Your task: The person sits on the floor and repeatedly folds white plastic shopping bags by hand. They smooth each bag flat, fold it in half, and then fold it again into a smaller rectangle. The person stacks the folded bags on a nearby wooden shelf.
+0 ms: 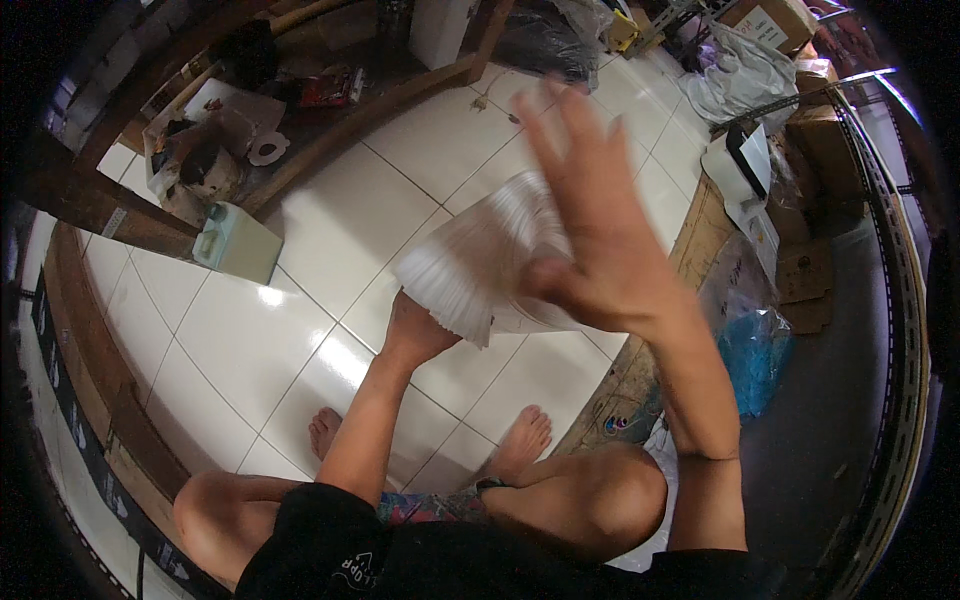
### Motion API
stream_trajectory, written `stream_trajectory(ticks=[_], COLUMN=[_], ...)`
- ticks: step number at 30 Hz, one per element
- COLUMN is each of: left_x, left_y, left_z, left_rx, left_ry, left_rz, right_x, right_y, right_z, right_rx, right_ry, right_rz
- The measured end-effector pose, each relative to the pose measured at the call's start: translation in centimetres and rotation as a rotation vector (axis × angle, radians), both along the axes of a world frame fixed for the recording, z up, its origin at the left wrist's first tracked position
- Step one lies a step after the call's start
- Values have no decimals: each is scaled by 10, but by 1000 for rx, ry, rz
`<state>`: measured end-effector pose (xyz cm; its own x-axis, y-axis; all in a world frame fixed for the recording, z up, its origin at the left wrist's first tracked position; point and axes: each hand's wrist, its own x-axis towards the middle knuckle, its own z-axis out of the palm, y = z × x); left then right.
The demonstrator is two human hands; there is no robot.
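My left hand (420, 328) grips a bundle of thin white sheets (450, 262) from below, and most of its fingers are hidden under it. The sheets fan out in fine, ridged layers above the floor; whether they are paper, foam or plastic I cannot tell. Over the right side of the bundle is my right hand (592, 205), smeared by motion, with its fingers stretched up and apart. Its thumb lies close to the sheets; I cannot tell if it touches them.
White tiled floor (370, 235) lies below, with my bare feet on it. At left, a pale jerrycan (238, 243) stands against a wooden frame (350, 150). To the right are a blue plastic-wrapped pack (752, 362), cardboard (803, 285), a white plastic bag (745, 75) and a metal rack (880, 190).
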<state>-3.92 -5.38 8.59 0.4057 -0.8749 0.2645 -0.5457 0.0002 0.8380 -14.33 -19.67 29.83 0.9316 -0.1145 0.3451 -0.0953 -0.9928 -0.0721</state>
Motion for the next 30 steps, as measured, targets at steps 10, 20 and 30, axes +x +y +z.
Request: stream_trajectory(ticks=[10, 20, 30], left_x=[-7, -3, -9], left_y=[2, -1, -3], left_z=[-11, 2, 6], left_rx=[46, 60, 30], left_ry=[38, -251, -224], left_rz=[27, -1, -8], right_x=[7, -30, -34], right_y=[16, -18, -35], right_z=[-23, 11, 0], right_rx=[-101, -35, -16], right_ry=[134, -7, -1], right_rz=[50, -65, -168])
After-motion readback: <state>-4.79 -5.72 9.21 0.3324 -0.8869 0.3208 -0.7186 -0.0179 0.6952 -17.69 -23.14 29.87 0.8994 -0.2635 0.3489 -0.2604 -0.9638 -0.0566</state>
